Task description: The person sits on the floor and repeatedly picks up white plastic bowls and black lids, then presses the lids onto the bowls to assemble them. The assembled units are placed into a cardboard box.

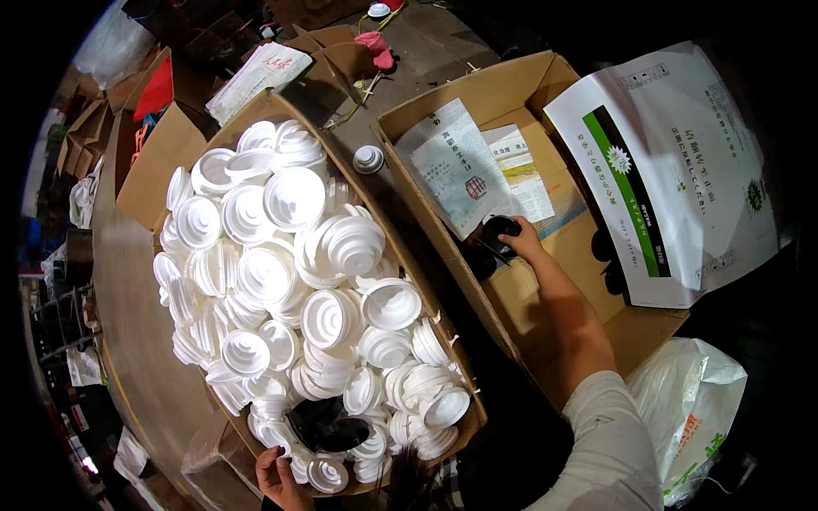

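Observation:
My right hand reaches into the right cardboard box, its fingers closed on a black rounded piece. Another dark piece lies just below it against the box wall. At the near edge of the left box, my left hand has its fingers bent together beside the white plastic pieces; what they hold, if anything, I cannot make out. Those round, stepped white pieces fill the left cardboard box in a heap. Some black curved pieces rest on the heap near my left hand.
Printed paper sheets lie in the right box. A large white printed sheet covers its right side, with dark round pieces beside it. One white piece sits between the boxes. A white plastic bag stands at lower right.

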Demonstrator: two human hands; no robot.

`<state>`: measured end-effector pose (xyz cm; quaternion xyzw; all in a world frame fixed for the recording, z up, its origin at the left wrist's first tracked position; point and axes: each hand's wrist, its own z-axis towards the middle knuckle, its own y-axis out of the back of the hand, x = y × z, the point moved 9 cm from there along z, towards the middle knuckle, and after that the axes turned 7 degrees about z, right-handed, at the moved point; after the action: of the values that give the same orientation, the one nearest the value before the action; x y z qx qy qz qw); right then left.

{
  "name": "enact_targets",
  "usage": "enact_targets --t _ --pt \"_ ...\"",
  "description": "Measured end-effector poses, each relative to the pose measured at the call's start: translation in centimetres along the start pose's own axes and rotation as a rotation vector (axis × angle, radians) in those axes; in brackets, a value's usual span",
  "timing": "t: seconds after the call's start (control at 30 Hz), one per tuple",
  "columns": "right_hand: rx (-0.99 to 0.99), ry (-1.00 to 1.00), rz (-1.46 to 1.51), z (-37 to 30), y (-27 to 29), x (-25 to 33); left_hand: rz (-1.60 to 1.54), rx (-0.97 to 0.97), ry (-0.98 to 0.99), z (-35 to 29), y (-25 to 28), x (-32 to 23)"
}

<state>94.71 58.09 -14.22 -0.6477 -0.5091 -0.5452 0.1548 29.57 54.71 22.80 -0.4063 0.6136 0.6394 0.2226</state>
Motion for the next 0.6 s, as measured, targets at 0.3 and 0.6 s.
enact_targets --t 0.3,0.6 --pt "-0.324 -0.027 0.800 -16.1 7.2 10.0 -0.182 0.005 -0.086 -2.6 0.6 -4.0" --pt "0.231 0.302 1.088 -34.6 3.4 38.9 -0.432 0.550 -0.313 -11.3 -2.9 -10.9"
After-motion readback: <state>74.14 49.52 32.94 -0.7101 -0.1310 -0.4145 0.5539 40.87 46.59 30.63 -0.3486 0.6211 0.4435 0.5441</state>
